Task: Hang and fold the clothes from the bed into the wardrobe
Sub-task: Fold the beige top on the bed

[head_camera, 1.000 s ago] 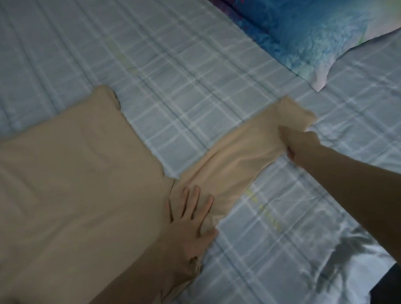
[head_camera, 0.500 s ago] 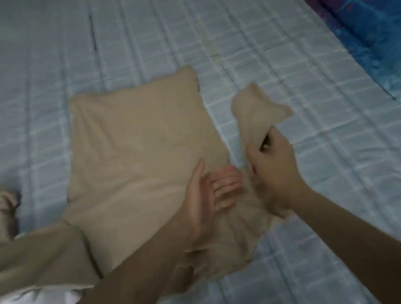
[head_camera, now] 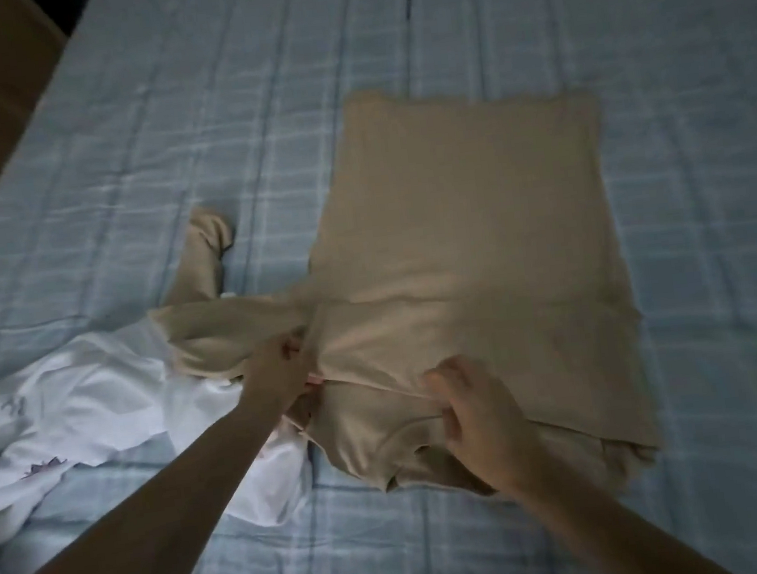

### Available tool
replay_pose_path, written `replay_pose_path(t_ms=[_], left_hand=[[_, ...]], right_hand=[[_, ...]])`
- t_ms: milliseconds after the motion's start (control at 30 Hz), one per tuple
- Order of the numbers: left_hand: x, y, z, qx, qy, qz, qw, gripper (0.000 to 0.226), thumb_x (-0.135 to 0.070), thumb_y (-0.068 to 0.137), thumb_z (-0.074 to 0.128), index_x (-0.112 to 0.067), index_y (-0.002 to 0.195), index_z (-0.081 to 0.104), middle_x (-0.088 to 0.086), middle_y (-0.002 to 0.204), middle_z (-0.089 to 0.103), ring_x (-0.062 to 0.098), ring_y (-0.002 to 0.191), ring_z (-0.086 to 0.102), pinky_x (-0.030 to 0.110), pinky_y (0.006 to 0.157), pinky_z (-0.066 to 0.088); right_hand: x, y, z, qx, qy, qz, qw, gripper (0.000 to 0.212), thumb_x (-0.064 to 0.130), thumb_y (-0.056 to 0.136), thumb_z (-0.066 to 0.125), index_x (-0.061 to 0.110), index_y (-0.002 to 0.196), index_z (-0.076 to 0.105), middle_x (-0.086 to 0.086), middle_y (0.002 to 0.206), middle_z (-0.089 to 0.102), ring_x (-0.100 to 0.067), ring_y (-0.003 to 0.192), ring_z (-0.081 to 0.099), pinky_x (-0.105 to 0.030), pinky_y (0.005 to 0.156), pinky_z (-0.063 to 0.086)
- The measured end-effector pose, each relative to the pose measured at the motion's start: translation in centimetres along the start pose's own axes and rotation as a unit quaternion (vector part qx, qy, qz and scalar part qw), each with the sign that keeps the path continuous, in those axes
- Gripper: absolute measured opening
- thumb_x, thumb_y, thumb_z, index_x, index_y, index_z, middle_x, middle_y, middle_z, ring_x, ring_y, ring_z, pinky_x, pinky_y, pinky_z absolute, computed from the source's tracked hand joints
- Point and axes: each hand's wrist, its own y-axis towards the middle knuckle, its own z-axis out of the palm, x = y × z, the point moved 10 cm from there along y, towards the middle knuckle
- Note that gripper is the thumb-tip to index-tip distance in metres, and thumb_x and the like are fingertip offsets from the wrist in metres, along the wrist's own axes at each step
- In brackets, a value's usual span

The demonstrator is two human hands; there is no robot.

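Gripping the beige shirt (head_camera: 462,212) on the bed (head_camera: 163,122) — left hand (head_camera: 277,367) and right hand (head_camera: 478,412), fingers pinching fabric.

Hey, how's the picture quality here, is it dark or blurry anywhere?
Head view: dim overall, corners darkest; beige shirt soft but readable; white garment is the brightest patch; both hands slightly blurred; bed sheet lines bow from the wide lens.

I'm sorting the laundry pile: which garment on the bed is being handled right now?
The beige top, spread flat on the bed; both the left hand and right hand grip its fabric. The white garment lies crumpled beside it, ungripped.
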Motion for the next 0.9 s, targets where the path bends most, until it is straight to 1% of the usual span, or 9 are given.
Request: replay_pose_path(t_ms=[133,200,267,333,400,500,633,767,900], left_hand=[[-3.1,-0.5,-2.3,-0.086,0.177,0.131,0.972,0.017,-0.019,0.082,0.064,-0.018,0.087,0.048,0.006,0.076,0.063,0.03,0.075,0.064,0.041,0.068,0.054],[-3.2,-0.8,-1.4,-0.052,0.279,0.163,0.945,0.03,-0.017,0.078,0.06,-0.014,0.102,0.041,0.009,0.094,0.058,0.033,0.086,0.06,0.041,0.069,0.049],[-2.9,-1.1,0.4,-0.015,0.427,0.194,0.883,0.051,-0.03,0.079,0.045,-0.014,0.127,0.038,0.013,0.117,0.048,0.035,0.103,0.055,0.044,0.077,0.05],[-2.6,-1.6,2.3,0.033,0.5,0.225,0.836,0.068,-0.033,0.078,0.03,-0.019,0.145,0.033,0.017,0.129,0.046,0.037,0.113,0.051,0.043,0.086,0.048],[-3.0,-1.5,2.6,0.057,0.476,0.219,0.85,0.058,-0.03,0.088,0.039,-0.021,0.146,0.037,0.014,0.134,0.05,0.036,0.119,0.05,0.041,0.093,0.043],[-5.8,-1.3,-0.5,-0.013,0.38,0.259,0.888,0.028,-0.029,0.093,0.047,-0.019,0.117,0.058,0.011,0.114,0.062,0.036,0.102,0.062,0.041,0.081,0.049],[-8.8,-0.8,-8.3,-0.163,0.328,0.313,0.876,0.018,-0.025,0.09,0.051,-0.012,0.101,0.06,0.014,0.105,0.057,0.036,0.092,0.058,0.043,0.073,0.047],[-6.3,4.0,-15.3,-0.205,0.365,0.141,0.897,0.032,-0.029,0.094,0.049,-0.007,0.117,0.056,0.02,0.123,0.052,0.039,0.117,0.047,0.047,0.095,0.038],[-1.4,8.1,-17.0,-0.122,0.307,-0.022,0.944,0.045,-0.037,0.094,0.048,-0.008,0.128,0.048,0.017,0.128,0.052,0.038,0.121,0.05,0.047,0.103,0.038]], right_hand=[[-8.1,-2.5,-5.6,-0.094,-0.141,0.142,0.975,0.05,0.018,0.078,0.05,0.01,0.127,0.051,-0.021,0.13,0.046,-0.042,0.11,0.048,-0.046,0.094,0.042],[-11.6,-3.7,-5.7,-0.054,-0.203,0.185,0.96,0.06,0.038,0.09,0.036,0.006,0.141,0.038,-0.025,0.141,0.035,-0.042,0.126,0.036,-0.051,0.104,0.034],[-13.8,-4.5,-4.6,-0.001,-0.224,0.172,0.959,0.07,0.052,0.096,0.018,0.005,0.146,0.031,-0.027,0.145,0.033,-0.04,0.133,0.03,-0.053,0.108,0.03],[-14.6,-4.5,-4.2,0.02,-0.242,0.175,0.954,0.071,0.054,0.094,0.018,0.008,0.146,0.031,-0.026,0.145,0.035,-0.042,0.132,0.034,-0.055,0.106,0.033],[-14.0,-4.0,-4.6,0.017,-0.243,0.212,0.947,0.067,0.047,0.086,0.036,0.01,0.142,0.034,-0.024,0.141,0.037,-0.044,0.127,0.039,-0.057,0.101,0.036],[-10.9,-2.4,-4.8,0.012,-0.275,0.214,0.937,0.068,0.032,0.071,0.056,0.001,0.131,0.045,-0.029,0.129,0.043,-0.046,0.115,0.044,-0.056,0.093,0.036],[-2.3,2.0,-2.0,0.007,-0.174,0.013,0.985,0.055,0.016,0.066,0.066,0.011,0.12,0.057,-0.019,0.132,0.05,-0.04,0.112,0.052,-0.045,0.095,0.044],[7.9,5.5,2.8,0.079,-0.08,-0.134,0.985,0.055,0.012,0.075,0.051,0.021,0.13,0.049,-0.004,0.13,0.049,-0.025,0.112,0.052,-0.04,0.088,0.051],[11.8,9.2,7.3,0.145,-0.051,-0.109,0.982,0.062,0.008,0.082,0.05,0.021,0.141,0.038,-0.006,0.131,0.047,-0.027,0.118,0.047,-0.039,0.094,0.045]])
